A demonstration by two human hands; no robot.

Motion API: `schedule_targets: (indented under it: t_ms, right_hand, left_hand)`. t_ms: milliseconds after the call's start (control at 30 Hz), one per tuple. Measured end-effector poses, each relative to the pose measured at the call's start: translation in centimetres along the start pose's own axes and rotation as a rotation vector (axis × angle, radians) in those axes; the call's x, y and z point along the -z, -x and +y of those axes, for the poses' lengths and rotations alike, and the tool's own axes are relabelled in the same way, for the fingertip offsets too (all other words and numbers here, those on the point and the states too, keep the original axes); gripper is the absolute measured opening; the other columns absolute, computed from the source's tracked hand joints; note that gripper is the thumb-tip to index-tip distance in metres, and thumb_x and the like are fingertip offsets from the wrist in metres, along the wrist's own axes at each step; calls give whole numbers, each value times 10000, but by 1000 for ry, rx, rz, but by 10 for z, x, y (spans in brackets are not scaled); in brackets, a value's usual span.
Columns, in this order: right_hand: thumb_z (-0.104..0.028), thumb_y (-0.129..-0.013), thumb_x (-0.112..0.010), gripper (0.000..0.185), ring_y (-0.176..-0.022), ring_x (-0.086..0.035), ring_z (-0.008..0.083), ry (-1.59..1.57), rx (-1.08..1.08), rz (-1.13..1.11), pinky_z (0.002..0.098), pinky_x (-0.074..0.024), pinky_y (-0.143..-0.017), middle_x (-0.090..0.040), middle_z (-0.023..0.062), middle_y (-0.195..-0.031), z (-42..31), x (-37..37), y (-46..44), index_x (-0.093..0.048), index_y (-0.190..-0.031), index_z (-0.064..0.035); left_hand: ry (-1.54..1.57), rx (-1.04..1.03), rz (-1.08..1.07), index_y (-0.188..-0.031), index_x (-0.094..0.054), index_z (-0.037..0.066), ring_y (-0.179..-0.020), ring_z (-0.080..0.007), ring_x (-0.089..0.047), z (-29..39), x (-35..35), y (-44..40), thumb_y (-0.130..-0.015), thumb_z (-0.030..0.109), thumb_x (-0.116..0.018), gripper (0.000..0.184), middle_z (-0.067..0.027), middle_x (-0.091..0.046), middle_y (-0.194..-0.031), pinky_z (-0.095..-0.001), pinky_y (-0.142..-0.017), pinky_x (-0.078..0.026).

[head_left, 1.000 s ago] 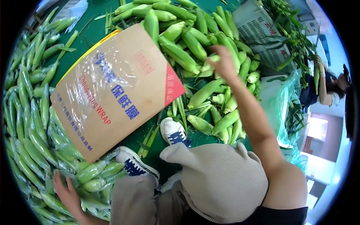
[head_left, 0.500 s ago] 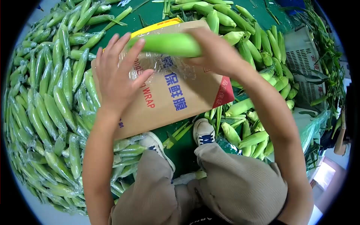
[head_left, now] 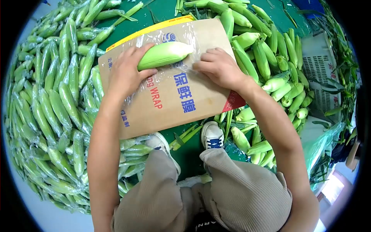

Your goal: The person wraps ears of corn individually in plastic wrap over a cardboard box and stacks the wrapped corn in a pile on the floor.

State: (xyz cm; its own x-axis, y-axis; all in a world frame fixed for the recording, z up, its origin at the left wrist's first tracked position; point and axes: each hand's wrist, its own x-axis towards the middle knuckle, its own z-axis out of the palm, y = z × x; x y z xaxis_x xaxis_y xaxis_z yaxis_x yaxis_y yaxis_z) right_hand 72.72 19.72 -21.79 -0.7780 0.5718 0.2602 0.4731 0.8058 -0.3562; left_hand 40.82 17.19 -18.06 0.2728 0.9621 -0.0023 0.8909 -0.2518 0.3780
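A green ear of corn in its husk [head_left: 164, 54] lies slantwise on clear cling film [head_left: 148, 37], on top of a cardboard box [head_left: 162, 120] with printed lettering. My left hand [head_left: 129, 69] is wrapped round the left end of the ear, thumb on the near side. Past the ear's pale tip, my right hand [head_left: 220, 67] is closed, its fingertips pinched at the right edge of the film. The fingers of that hand partly hide the film there.
Film-wrapped corn [head_left: 58, 108] is heaped along the left. Unwrapped corn [head_left: 262, 58] is piled on the right, beside a pale plastic crate [head_left: 319, 69] and loose husks [head_left: 342, 50]. My shoes [head_left: 212, 135] stand on the green floor just below the box.
The ear of corn has come down from above the box onto the film. My right hand has let go of it and moved right and down; my left hand has closed on it.
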Motion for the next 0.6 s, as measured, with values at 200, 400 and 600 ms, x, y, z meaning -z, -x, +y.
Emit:
schedule_targets:
  t_ms: [200, 400, 600]
  right_hand:
    - [31, -889, -707, 212, -985, -706, 341, -196, -225, 485, 418, -570, -854, -745, 122, -1040, -37, 7, 5, -709, -1087, -44]
    - [-439, -719, -904, 708, -1112, -642, 386, -66, -159, -19, 479, -524, -969, -660, 167, -1128, -28, -11, -76, -624, -1223, -28]
    - [-348, -680, -937, 689, -1186, -559, 392, 46, -129, 74, 463, -530, -947, -610, 153, -1163, -17, -15, -78, -640, -1246, -93]
  left_hand:
    - [201, -78, -80, -1518, -534, 200, -1297, -377, -549, 12, -11, 14, -845, 277, -852, 748, -154, -607, -1319, -453, -1131, -440]
    - [159, -143, -89, -1539, -505, 169, -1336, -388, -513, 1, -9, -11, -857, 329, -847, 780, -150, -576, -1332, -451, -1122, -444]
    - [37, 28, 385, -1499, -554, 154, -1109, -339, -596, -27, -20, 89, -770, 356, -915, 839, -154, -624, -1228, -430, -981, -490]
